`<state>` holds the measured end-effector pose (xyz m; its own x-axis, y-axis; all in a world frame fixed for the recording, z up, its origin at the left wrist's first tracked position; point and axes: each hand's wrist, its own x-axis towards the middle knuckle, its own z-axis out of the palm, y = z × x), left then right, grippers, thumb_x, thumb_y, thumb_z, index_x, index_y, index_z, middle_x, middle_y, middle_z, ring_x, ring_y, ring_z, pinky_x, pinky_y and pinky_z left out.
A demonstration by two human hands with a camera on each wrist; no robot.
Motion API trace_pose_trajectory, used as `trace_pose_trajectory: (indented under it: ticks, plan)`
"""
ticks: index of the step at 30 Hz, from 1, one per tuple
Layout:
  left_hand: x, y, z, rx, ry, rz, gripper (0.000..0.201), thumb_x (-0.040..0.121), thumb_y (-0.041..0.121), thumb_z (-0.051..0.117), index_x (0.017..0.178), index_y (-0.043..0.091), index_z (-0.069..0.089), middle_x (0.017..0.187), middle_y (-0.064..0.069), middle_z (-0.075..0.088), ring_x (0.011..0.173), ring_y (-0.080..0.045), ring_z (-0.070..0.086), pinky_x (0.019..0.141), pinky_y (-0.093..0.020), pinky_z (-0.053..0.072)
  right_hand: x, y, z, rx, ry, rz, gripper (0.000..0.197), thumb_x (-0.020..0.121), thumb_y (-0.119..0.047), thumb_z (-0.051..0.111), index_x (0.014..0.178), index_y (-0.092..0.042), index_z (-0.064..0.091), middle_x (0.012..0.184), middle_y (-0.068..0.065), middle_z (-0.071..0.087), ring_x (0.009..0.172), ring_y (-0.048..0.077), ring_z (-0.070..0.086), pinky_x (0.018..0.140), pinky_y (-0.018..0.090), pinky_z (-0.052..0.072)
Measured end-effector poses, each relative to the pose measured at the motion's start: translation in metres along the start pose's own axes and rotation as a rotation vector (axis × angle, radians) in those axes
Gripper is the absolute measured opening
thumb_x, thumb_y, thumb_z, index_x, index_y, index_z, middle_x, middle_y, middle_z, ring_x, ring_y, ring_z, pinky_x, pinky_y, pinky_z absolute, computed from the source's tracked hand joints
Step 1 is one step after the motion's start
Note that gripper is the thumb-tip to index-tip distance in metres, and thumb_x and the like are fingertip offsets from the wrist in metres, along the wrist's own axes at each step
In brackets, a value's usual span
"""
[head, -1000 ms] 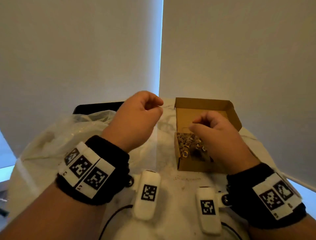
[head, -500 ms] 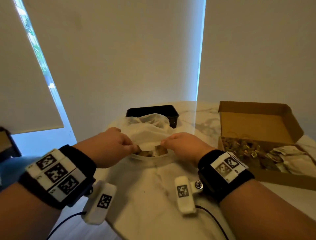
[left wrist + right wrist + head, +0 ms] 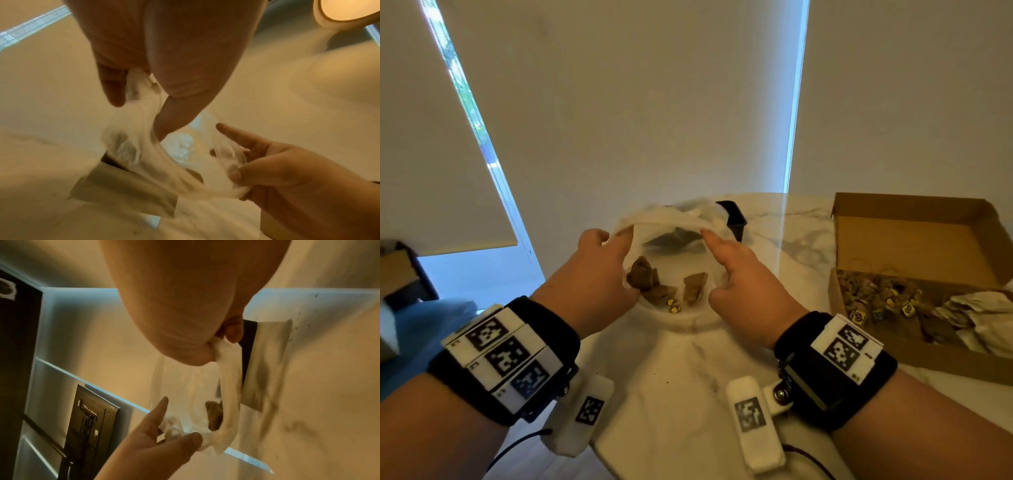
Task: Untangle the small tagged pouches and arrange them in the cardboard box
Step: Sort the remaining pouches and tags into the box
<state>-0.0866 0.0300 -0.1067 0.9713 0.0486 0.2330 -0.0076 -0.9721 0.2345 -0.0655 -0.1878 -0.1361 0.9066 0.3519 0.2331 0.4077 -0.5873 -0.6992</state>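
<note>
Left hand (image 3: 599, 274): pinches the left rim of the clear plastic bag (image 3: 671, 222), index finger extended.
Right hand (image 3: 743, 284): pinches the right rim likewise, mouth held wide between both hands.
Pouches in bag (image 3: 654, 284): brown, a few, low between the hands.
Cardboard box (image 3: 914, 240): right of the right hand, open; tagged pouches (image 3: 876, 301) heaped inside.
Black tray (image 3: 734, 217): beyond the bag.
Table (image 3: 688, 394): white marble under both wrists.

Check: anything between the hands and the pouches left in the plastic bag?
Only the plastic bag itself. The left hand and right hand pinch its rim and spread the mouth; the brown pouches lie inside, exposed through the opening. Neither hand is free.
</note>
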Motion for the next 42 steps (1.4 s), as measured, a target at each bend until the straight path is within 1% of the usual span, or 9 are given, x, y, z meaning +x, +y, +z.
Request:
trace_pose_trajectory:
  ticks: [6,8,10,13,18,22,32,36,42]
  plan:
    - [-0.003,0.005,0.006,0.132,-0.081,0.026,0.084,0.083,0.046,0.071,0.152,0.038,0.023,0.144,-0.006,0.03,0.117,-0.025,0.048,0.098,-0.034,0.047,0.0,0.006,-0.006,-0.024,-0.025,0.052,0.084,0.093,-0.004,0.053,0.157,-0.041,0.012,0.152,-0.003,0.036,0.13,0.011,0.043,0.095,0.016,0.031]
    - [-0.006,0.012,0.003,0.226,0.032,0.048,0.073,0.081,0.052,0.069,0.145,0.039,0.038,0.147,-0.004,0.026,0.131,-0.028,0.035,0.107,-0.042,0.038,-0.001,0.006,-0.006,-0.016,-0.024,0.058,0.085,0.094,-0.004,0.053,0.156,-0.042,0.011,0.153,-0.003,0.036,0.13,0.014,0.045,0.096,0.018,0.035]
    - [-0.01,0.024,-0.002,0.236,0.14,0.184,0.059,0.08,0.055,0.066,0.135,0.038,0.052,0.134,0.001,0.034,0.125,-0.024,0.035,0.105,-0.041,0.035,-0.001,0.007,-0.006,-0.009,-0.026,0.061,0.085,0.094,-0.004,0.053,0.156,-0.042,0.011,0.151,-0.001,0.038,0.126,0.015,0.048,0.095,0.018,0.036]
    - [-0.013,0.048,-0.001,0.08,-0.009,0.375,0.043,0.086,0.048,0.059,0.126,0.033,0.057,0.104,0.014,0.045,0.097,-0.007,0.048,0.086,-0.023,0.043,-0.002,0.007,-0.006,0.029,-0.025,0.056,0.085,0.093,-0.004,0.055,0.156,-0.043,0.013,0.147,0.001,0.042,0.118,0.016,0.05,0.094,0.021,0.04]
    - [0.018,0.063,0.025,0.186,-0.267,0.122,0.052,0.089,0.064,0.051,0.121,0.024,0.056,0.118,-0.001,0.057,0.097,-0.016,0.051,0.087,-0.031,0.046,-0.001,0.011,-0.004,0.066,-0.003,0.074,0.086,0.091,-0.004,0.056,0.155,-0.046,0.017,0.145,0.0,0.047,0.124,0.022,0.053,0.104,0.028,0.045]
    - [0.04,0.069,0.037,0.129,-0.377,0.039,0.047,0.079,0.068,0.055,0.099,0.026,0.065,0.101,0.003,0.07,0.09,-0.014,0.061,0.087,-0.032,0.051,0.001,0.015,-0.002,0.071,-0.002,0.078,0.084,0.09,-0.009,0.06,0.156,-0.042,0.02,0.144,0.003,0.052,0.121,0.023,0.056,0.109,0.037,0.046]
    - [0.043,0.09,0.042,0.195,-0.412,0.051,0.032,0.093,0.031,0.055,0.12,0.018,0.067,0.111,-0.003,0.071,0.102,-0.022,0.066,0.096,-0.036,0.053,0.003,0.021,-0.003,0.085,-0.006,0.126,0.092,0.086,-0.005,0.06,0.157,-0.04,0.015,0.144,0.009,0.053,0.125,0.03,0.056,0.107,0.04,0.047]
    - [0.041,0.092,0.048,0.204,-0.371,0.144,0.042,0.089,0.038,0.057,0.129,0.026,0.052,0.116,-0.003,0.063,0.109,-0.023,0.055,0.1,-0.04,0.047,0.005,0.021,-0.005,0.094,-0.014,0.131,0.094,0.086,-0.001,0.06,0.158,-0.038,0.012,0.151,0.007,0.046,0.121,0.024,0.057,0.106,0.033,0.047]
    - [0.038,0.098,0.039,0.244,-0.435,0.254,0.024,0.095,0.024,0.056,0.117,0.023,0.066,0.09,0.004,0.057,0.084,-0.015,0.053,0.079,-0.027,0.043,0.003,0.02,-0.005,0.144,-0.01,0.13,0.098,0.08,-0.01,0.065,0.158,-0.039,0.014,0.15,0.006,0.047,0.123,0.022,0.055,0.108,0.039,0.046]
